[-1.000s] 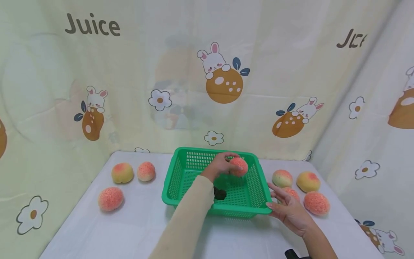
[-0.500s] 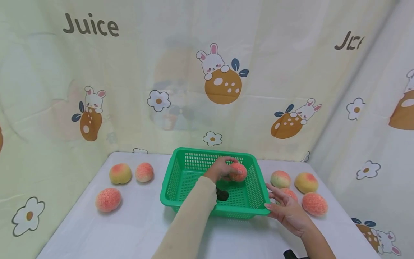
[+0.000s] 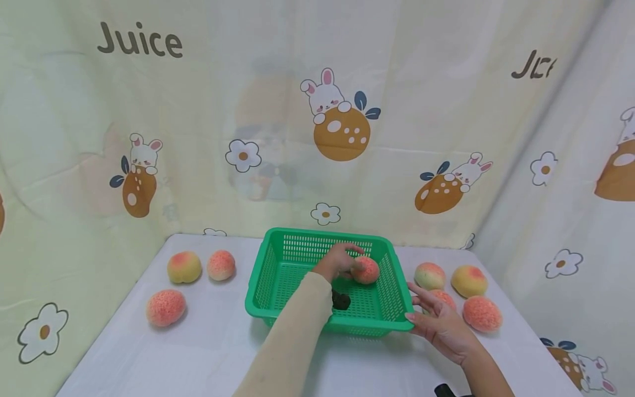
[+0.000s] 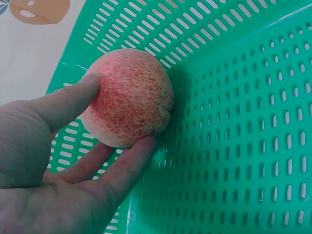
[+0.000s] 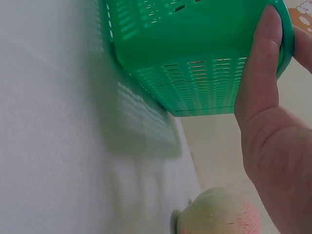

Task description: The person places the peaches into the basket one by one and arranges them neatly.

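Observation:
A green plastic basket (image 3: 357, 323) with slotted sides stands mid-table. Inside it, toward its right end, my left hand (image 3: 339, 261) holds a pinkish-red peach (image 3: 366, 271) between thumb and fingers. In the left wrist view the thumb lies on one side of the peach (image 4: 127, 97) and fingertips touch it from below, close to the basket wall. My right hand (image 3: 443, 329) grips the basket's front right corner. The right wrist view has its thumb (image 5: 267, 48) pressed on the rim, with a finger partly hidden behind it.
Left of the basket lie a yellow peach (image 3: 184, 267) and two pinkish ones. Right of it are a pale green-pink peach (image 3: 430, 275), a yellow one (image 3: 469, 280), and pink ones, one partly behind my right hand. A patterned curtain (image 3: 273, 110) rises behind the white table (image 3: 198, 353).
My left hand has lowered the peach slightly within the basket. The right hand keeps its grip on the corner. The head view has shifted a little.

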`<state>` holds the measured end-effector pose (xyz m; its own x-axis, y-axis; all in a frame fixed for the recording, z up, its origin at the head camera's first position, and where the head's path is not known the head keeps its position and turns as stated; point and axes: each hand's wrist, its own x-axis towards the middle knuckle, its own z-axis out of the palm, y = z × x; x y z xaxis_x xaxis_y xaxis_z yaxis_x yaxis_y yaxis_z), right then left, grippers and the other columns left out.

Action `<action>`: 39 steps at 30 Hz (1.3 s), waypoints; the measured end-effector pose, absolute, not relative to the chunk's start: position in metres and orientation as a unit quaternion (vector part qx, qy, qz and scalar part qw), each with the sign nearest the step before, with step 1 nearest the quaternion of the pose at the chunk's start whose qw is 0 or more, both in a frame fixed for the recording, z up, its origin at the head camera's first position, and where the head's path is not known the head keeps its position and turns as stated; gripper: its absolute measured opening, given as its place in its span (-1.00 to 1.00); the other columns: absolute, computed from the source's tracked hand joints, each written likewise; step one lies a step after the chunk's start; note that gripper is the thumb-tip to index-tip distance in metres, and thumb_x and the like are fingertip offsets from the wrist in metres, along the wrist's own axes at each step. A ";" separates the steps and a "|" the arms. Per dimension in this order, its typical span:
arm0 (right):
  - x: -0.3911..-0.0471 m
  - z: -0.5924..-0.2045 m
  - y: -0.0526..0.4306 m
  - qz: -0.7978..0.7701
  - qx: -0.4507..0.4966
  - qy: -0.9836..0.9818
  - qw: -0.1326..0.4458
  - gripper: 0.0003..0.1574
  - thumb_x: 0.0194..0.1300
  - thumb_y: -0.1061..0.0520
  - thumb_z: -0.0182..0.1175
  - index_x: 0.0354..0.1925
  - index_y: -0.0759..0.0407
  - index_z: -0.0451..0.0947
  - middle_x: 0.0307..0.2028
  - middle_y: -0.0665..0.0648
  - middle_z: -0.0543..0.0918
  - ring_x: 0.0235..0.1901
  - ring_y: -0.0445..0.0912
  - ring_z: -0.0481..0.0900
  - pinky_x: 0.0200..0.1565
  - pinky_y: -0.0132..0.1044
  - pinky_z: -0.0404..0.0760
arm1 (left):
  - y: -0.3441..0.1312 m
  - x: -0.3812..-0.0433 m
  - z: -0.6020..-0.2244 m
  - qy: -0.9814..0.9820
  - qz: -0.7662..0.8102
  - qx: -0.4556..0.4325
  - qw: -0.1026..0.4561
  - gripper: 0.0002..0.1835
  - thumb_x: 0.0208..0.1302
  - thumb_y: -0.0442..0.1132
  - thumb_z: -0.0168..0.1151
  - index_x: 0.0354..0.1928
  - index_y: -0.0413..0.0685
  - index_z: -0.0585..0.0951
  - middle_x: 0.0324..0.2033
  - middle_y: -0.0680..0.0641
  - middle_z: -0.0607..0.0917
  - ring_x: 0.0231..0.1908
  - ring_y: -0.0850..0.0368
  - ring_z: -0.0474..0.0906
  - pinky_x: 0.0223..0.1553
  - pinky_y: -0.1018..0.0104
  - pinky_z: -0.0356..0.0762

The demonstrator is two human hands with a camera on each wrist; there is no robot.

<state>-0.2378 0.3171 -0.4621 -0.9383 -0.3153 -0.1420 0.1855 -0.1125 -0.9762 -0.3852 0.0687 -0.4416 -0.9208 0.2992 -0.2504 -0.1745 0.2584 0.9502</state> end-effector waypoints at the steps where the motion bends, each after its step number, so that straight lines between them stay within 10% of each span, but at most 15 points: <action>1: -0.238 -0.462 0.317 -0.743 -0.050 0.646 0.169 0.03 0.46 0.33 0.16 0.65 0.03 -0.14 0.05 -0.01 0.48 -0.02 -0.19 0.70 0.12 -0.16 0.70 | 0.069 -0.386 -0.442 0.772 0.604 0.041 0.194 -0.52 0.26 -0.43 0.39 0.22 0.01 0.64 0.25 -0.22 0.55 0.04 -0.14 0.67 0.11 -0.09 0.67; 39: -0.237 -0.466 0.318 -0.746 -0.077 0.641 0.164 -0.01 0.49 0.35 0.10 0.65 0.07 -0.16 0.07 0.00 0.47 -0.03 -0.20 0.68 0.12 -0.17 0.71 | 0.044 -0.362 -0.410 0.777 0.593 0.124 0.172 -0.54 0.38 -0.30 0.33 0.31 0.02 0.59 0.23 -0.25 0.55 0.20 -0.14 0.56 0.10 -0.07 0.69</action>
<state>-0.2369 0.3176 -0.4665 -0.9345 -0.3429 -0.0952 0.1460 -0.1255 -0.9813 -0.3618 0.0445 -0.4099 -0.9099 0.3969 -0.1203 -0.0115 0.2658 0.9640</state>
